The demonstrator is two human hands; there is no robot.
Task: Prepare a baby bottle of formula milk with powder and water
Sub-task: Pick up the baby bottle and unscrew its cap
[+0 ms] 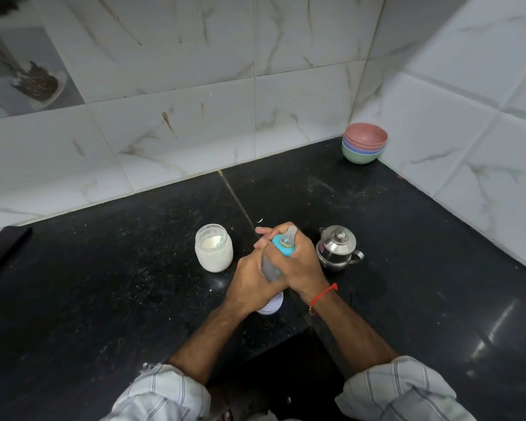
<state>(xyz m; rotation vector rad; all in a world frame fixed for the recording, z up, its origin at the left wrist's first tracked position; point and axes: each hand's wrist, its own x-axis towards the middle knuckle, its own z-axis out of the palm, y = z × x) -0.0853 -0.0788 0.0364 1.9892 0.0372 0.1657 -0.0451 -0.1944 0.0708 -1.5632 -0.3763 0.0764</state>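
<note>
Pressing the baby bottle point(273, 264) between both palms, the person holds it tilted above the black bench point(104, 284), teat end pointing away and up. The left hand point(254, 276) lies along the bottle's left side with fingers stretched forward, flat against it; the right hand point(301, 262) covers the right side with fingers curled round near the blue collar. That two-palm hold suggests rolling or shaking to mix powder into water, though the bottle's contents are hidden behind the hands.

The open glass jar point(213, 248) of white powder stands just left of the hands, within easy reach for scooping. A small steel kettle point(338, 248), lid on, stands just right of them, probably the water source. A white round lid point(271, 305) lies on the bench beneath the wrists, likely the jar's or the bottle's cap set aside. Stacked coloured bowls point(364, 143) sit well apart in the corner.

A small mark shows on the bottle's grey body, too blurred to read; no other writing is legible.
</note>
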